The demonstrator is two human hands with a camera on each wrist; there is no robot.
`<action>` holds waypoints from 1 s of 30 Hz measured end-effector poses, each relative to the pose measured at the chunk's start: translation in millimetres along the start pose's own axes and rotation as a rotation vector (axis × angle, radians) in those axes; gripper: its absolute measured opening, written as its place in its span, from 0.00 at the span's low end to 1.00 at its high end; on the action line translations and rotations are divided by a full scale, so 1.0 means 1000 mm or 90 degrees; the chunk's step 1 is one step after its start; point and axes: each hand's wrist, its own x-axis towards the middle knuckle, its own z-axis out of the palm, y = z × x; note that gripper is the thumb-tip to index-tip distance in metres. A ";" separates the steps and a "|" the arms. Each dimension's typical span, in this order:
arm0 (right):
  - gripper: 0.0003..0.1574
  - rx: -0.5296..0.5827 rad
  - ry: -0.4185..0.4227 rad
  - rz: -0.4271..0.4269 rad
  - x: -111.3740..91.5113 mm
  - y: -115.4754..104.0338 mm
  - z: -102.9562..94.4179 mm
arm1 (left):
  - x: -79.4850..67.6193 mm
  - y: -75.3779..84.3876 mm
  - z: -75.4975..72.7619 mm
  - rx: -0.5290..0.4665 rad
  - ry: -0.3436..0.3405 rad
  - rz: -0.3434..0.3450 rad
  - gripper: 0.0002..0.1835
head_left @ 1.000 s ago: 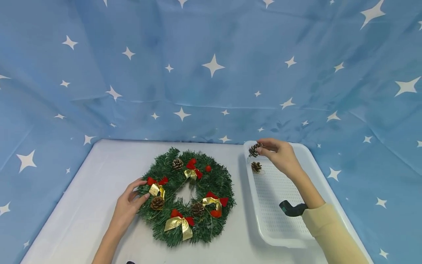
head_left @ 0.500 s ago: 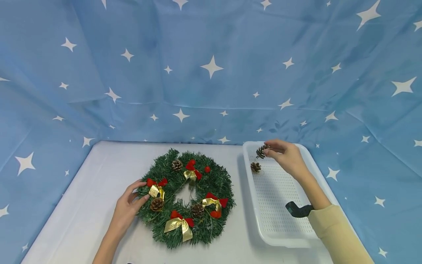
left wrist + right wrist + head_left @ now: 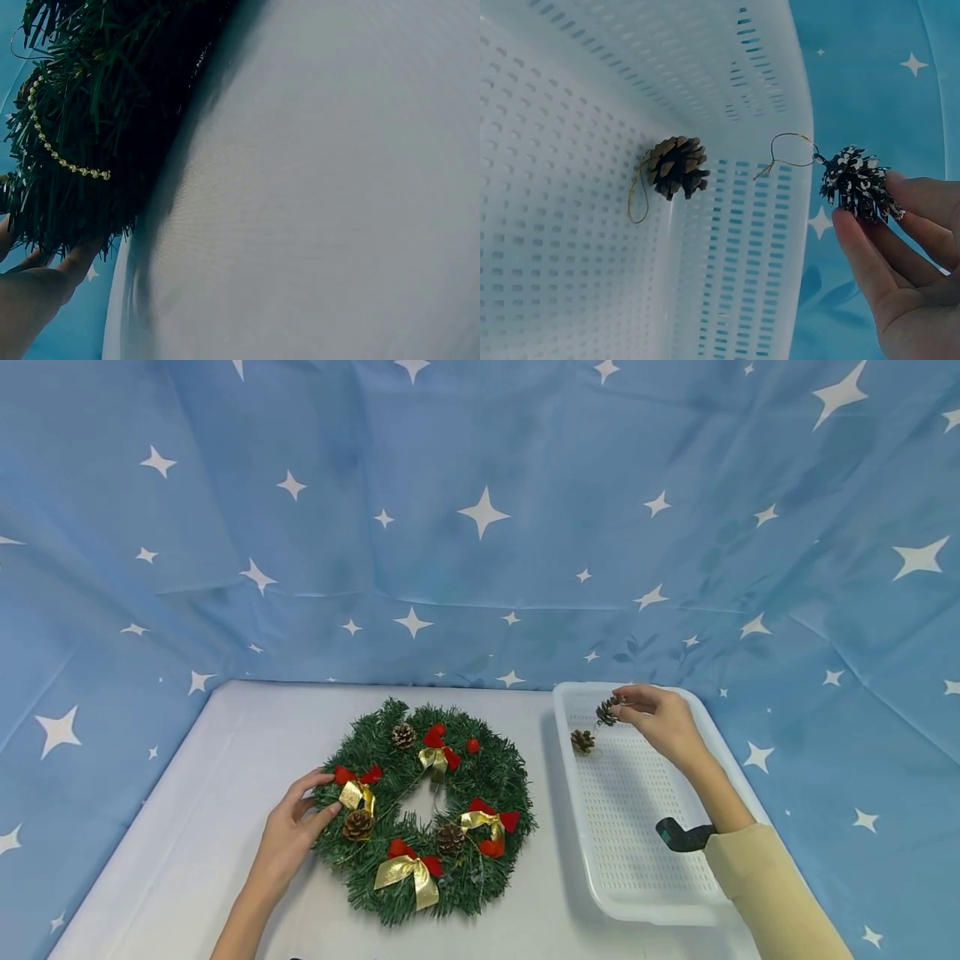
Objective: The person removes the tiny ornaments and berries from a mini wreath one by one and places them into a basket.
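My right hand (image 3: 663, 725) pinches a pine cone (image 3: 607, 711) by one end, over the far part of the white basket (image 3: 585, 847). In the right wrist view, this pine cone (image 3: 855, 180) has white-tipped scales, and a thin gold loop trails from its other end. A plain brown pine cone (image 3: 678, 166) with its own gold loop lies in the basket corner. My left hand (image 3: 292, 827) grips the left edge of a green wreath (image 3: 495, 760), thumb and fingers beside a red-and-gold bow (image 3: 356, 787). The left wrist view shows fingertips (image 3: 79, 262) against the wreath's needles.
Several bows, red balls and pine cones decorate the wreath, which lies flat on the white table (image 3: 247, 727). A gold bead string (image 3: 56, 154) hangs on its side. Behind the table rises a blue curtain (image 3: 420, 527) with white stars.
My right hand has moved right over the basket, carrying the pine cone away from the basket's left rim. The left hand and wreath have stayed in place.
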 end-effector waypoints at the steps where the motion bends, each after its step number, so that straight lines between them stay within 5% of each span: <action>1: 0.24 -0.003 0.001 0.002 0.001 0.002 0.001 | 0.000 0.000 0.000 0.001 0.000 0.000 0.29; 30: 0.21 -0.059 -0.014 0.026 0.011 0.037 0.022 | -0.002 0.001 0.000 -0.003 0.003 0.006 0.29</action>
